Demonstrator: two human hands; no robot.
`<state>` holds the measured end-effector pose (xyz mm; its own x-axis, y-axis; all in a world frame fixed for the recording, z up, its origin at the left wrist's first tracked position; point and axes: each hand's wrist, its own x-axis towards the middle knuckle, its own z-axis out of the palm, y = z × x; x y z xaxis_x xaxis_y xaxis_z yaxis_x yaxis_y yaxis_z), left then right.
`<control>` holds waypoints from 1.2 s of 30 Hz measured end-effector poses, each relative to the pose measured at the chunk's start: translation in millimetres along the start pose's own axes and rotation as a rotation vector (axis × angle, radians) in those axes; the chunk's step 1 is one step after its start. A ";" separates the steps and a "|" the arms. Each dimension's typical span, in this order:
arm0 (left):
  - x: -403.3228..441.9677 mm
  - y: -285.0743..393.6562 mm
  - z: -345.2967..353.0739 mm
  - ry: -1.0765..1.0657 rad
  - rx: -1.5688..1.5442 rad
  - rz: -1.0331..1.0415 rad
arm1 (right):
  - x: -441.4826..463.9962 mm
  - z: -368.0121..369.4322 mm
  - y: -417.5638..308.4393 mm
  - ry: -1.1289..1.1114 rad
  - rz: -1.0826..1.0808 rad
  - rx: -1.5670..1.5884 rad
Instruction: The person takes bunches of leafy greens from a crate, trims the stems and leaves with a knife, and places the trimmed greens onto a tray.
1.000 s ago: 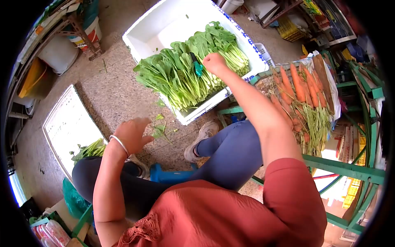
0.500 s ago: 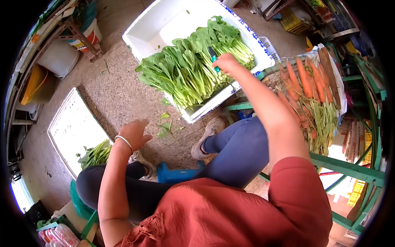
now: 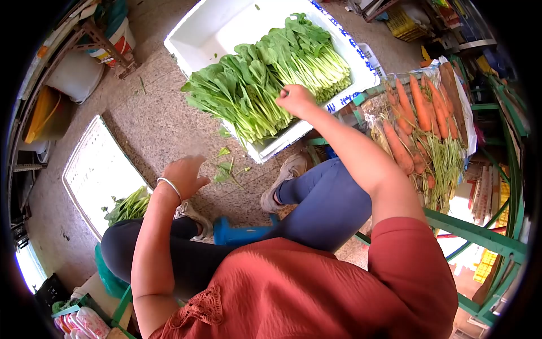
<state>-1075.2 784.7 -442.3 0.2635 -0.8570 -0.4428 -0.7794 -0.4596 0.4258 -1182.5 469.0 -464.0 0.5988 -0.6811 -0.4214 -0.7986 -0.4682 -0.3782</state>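
Loose leafy greens lie in a white foam box, leaves toward the far side and pale stems toward me. At the near side of the bunch, my right hand is closed in a fist over the stems. Only a small dark bit shows at its fingers; the rest of the green and black tool seen earlier is hidden. My left hand, with a bangle at the wrist, hovers open above the floor, its fingers blurred and nothing visible in it. Loose leaves lie on the floor beside it.
Carrots with green tops lie on a green-framed stand at right. At left, a white foam lid bears more greens. A blue stool is under me. Buckets stand below a shelf at upper left.
My right hand has drawn left and slightly down along the stems, and the tool has turned mostly out of sight. A gap has opened between two groups of greens. My left hand barely moved.
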 end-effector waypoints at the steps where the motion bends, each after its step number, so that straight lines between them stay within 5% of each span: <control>1: 0.9 -0.1 0.0 0.001 0.014 -0.005 | 0.4 -10.0 -0.4 0.084 -0.076 0.019; 5: 4.0 5.5 -1.5 0.090 0.046 -0.011 | 2.2 -48.5 0.0 -0.029 0.013 0.791; 9: 9.2 32.6 -17.8 0.273 -0.020 -0.002 | -39.6 -59.5 -33.7 -0.261 0.007 0.960; 11: 4.5 55.6 -26.5 0.848 -0.090 0.300 | -73.3 -48.9 -52.7 -0.485 -0.034 1.045; 14: -6.4 76.4 -38.4 0.943 -0.102 0.495 | -127.2 -13.2 -67.0 -0.711 0.218 1.185; 17: -8.6 71.8 -26.3 0.780 -0.179 0.578 | -148.7 41.5 -42.1 -0.988 0.336 1.658; 27: -10.6 58.0 -17.5 0.572 -0.605 0.334 | -155.4 50.1 -41.7 -0.837 0.341 1.570; 29: -2.9 42.0 -9.1 0.270 -1.210 0.040 | -154.9 62.6 -38.4 -0.452 0.151 1.280; 35: -3.3 28.3 -4.2 0.126 -1.336 -0.114 | -161.0 72.7 -46.6 -0.459 -0.106 1.075; 36: -3.4 28.4 -3.5 0.121 -1.332 -0.127 | -158.1 79.2 -49.4 -0.257 -0.301 0.984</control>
<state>-1096.3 773.7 -426.0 0.3944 -0.7750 -0.4938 0.3784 -0.3527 0.8558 -1233.0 644.4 -443.9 0.8504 -0.4195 -0.3175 -0.2837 0.1425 -0.9483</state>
